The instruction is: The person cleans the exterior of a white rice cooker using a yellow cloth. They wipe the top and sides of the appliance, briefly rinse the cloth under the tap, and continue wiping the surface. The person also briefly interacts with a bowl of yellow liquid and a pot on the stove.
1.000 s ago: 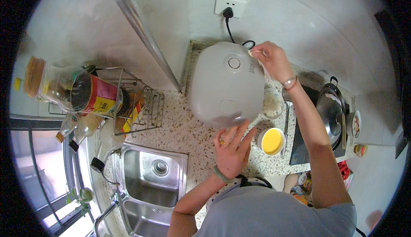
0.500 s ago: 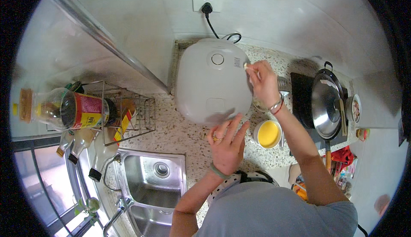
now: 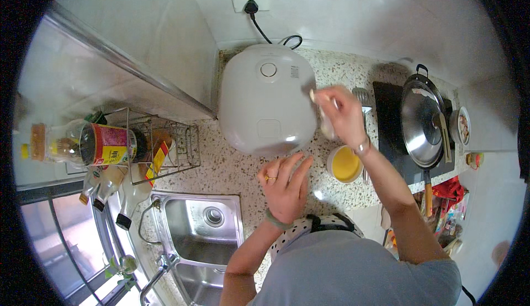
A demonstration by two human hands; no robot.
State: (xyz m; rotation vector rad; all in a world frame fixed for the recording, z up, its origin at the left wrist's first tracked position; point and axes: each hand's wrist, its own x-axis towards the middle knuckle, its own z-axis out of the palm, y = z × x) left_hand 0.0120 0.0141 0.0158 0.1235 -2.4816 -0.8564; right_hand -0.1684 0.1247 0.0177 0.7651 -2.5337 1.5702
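A light grey rice cooker (image 3: 268,104) with a round button on its lid stands on the speckled counter. At its right edge, my right hand (image 3: 343,115) pinches a small whitish piece (image 3: 313,96), too small to name, between thumb and fingertips. My left hand (image 3: 285,187) is open by the cooker's front edge, fingers spread and holding nothing. Below my right wrist sits a white bowl (image 3: 330,169) of yellow liquid that resembles beaten egg. A pale dish (image 3: 327,128) is partly hidden under my right hand. Beside it lies a slotted spatula (image 3: 361,97).
On the right, a lidded wok (image 3: 422,132) sits on a black cooktop (image 3: 386,107), with a small bowl (image 3: 462,126) beyond it. Left stands a wire rack (image 3: 185,146) with bottles, above a double steel sink (image 3: 240,223). A plug (image 3: 251,6) is in the wall socket.
The whole view has shifted slightly, so the cooker appears farther left. My right hand, still pinching the small piece, sits a little farther from the cooker. My left hand stays spread.
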